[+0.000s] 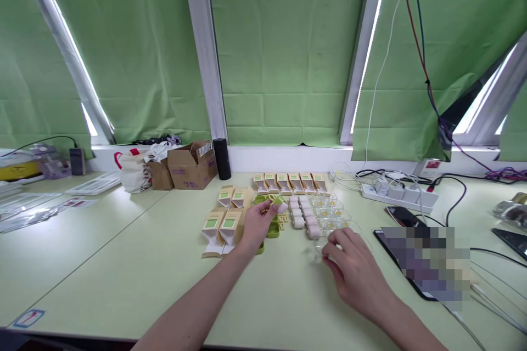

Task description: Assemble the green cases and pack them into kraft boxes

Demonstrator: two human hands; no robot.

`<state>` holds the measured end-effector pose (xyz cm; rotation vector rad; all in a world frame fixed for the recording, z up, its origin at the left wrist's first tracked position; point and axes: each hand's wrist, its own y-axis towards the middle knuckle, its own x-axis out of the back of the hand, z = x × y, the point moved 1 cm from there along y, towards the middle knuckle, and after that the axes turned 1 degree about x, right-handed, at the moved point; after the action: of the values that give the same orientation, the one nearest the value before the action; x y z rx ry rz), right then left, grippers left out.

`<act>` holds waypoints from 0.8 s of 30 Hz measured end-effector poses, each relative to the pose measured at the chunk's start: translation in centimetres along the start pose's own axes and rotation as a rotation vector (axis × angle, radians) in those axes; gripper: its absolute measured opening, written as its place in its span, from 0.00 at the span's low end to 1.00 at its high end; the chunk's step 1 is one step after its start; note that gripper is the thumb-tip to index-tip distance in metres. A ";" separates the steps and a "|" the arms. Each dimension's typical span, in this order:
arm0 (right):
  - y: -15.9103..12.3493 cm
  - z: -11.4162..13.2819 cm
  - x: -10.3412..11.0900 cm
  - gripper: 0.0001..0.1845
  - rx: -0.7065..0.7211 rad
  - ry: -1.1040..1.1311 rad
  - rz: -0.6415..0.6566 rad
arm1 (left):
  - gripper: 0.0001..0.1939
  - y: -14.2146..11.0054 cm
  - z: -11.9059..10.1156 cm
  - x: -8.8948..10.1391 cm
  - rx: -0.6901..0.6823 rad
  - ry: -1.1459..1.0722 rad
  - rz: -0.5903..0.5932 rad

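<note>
My left hand (258, 224) is closed on a small green-and-pink piece (282, 205), held above the green trays (272, 230). My right hand (349, 269) pinches the edge of a clear plastic cup (318, 247) at the near end of the clear cups; the fingers partly hide it. Several clear cups (329, 213) with yellow bits inside stand just beyond that hand. Between my hands, pale pink blocks (308, 214) are lined up in rows. Small yellow pieces (282, 219) lie next to the green trays, partly covered by my left hand.
Open cream boxes (229, 222) stand left of my left hand, and more cream boxes (288, 182) form a row behind. A cardboard box (191, 167) and a black cylinder (222, 159) are at the back. On the right lie a power strip (399, 197), cables and a tablet (385, 238).
</note>
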<state>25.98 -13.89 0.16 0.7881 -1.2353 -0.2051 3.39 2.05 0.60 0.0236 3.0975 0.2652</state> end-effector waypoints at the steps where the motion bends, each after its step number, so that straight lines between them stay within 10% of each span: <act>1: 0.6 0.7 -0.5 0.11 0.016 0.005 0.007 | 0.23 0.1 0.1 0.0 -0.004 -0.001 -0.002; 8: 3.9 3.0 -4.0 0.10 0.100 -0.065 0.209 | 0.26 0.6 0.6 0.3 -0.056 0.008 -0.013; 15: 4.5 2.8 -3.6 0.31 -0.005 0.119 0.291 | 0.29 0.6 0.7 0.2 -0.065 0.027 -0.012; 18: 5.1 2.6 -3.5 0.25 -0.058 0.209 0.353 | 0.29 0.6 0.7 0.3 -0.052 -0.003 -0.017; 24: 8.4 1.0 -3.1 0.21 -0.340 0.922 0.306 | 0.30 0.8 0.5 0.6 -0.072 -0.037 -0.047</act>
<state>21.73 -6.52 3.22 0.3066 -0.4087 0.1899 2.79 2.94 0.18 -0.0456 3.0448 0.3704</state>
